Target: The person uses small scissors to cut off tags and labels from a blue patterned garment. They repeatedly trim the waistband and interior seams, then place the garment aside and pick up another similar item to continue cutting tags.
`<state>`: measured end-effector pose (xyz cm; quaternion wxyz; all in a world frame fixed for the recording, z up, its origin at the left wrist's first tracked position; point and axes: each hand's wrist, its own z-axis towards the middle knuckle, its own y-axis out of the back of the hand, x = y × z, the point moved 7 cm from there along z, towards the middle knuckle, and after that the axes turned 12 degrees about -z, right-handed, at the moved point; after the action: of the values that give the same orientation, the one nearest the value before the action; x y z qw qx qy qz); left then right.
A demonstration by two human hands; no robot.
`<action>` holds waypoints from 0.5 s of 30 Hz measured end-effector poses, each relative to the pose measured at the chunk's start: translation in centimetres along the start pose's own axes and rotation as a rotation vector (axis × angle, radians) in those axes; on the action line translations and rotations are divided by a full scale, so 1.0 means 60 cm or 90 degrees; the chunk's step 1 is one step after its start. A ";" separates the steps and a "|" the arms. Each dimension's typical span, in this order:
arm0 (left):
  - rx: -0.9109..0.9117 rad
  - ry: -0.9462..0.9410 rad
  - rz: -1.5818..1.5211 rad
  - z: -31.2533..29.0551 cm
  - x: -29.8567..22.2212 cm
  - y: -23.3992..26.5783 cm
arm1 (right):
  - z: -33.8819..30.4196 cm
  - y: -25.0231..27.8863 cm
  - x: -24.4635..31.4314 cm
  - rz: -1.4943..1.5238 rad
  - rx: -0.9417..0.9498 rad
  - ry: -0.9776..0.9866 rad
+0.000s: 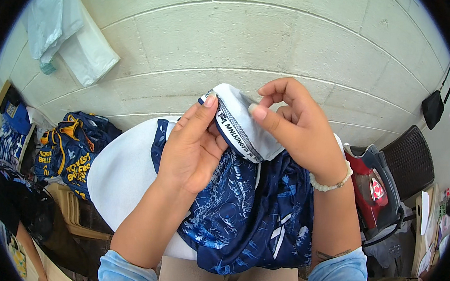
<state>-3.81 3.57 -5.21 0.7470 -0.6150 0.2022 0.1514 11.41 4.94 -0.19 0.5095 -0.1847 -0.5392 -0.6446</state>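
A dark blue patterned garment (230,214) with a white band along its edge (239,128) lies bunched in front of me. My left hand (193,148) grips one end of the band, its thumb pressed on top and the other fingers underneath. Beside the band's upper edge is my right hand (296,124), with a pale bead bracelet at its wrist. Its thumb lies against or just over the white cloth. The index finger is bent and stands apart from the thumb, and the other fingers are partly hidden.
Under the garment is a white padded board (124,159). A red and grey iron (370,187) stands at the right. Blue and yellow garments (73,148) are piled on the left, near another person's arm (32,252). A pale block wall (216,40) rises ahead.
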 end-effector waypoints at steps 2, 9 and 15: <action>-0.006 -0.025 0.032 0.001 -0.004 0.001 | 0.004 0.012 0.002 0.006 -0.073 0.038; 0.044 -0.027 0.028 -0.005 0.000 -0.018 | -0.022 0.006 0.053 0.166 -0.010 0.165; 0.076 -0.041 0.024 -0.007 -0.006 -0.028 | -0.030 0.008 0.063 -0.108 -0.030 0.137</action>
<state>-3.39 2.86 -3.68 0.7854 -0.5602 0.1985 0.1728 10.81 1.66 2.42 0.5035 -0.0799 -0.4801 -0.7139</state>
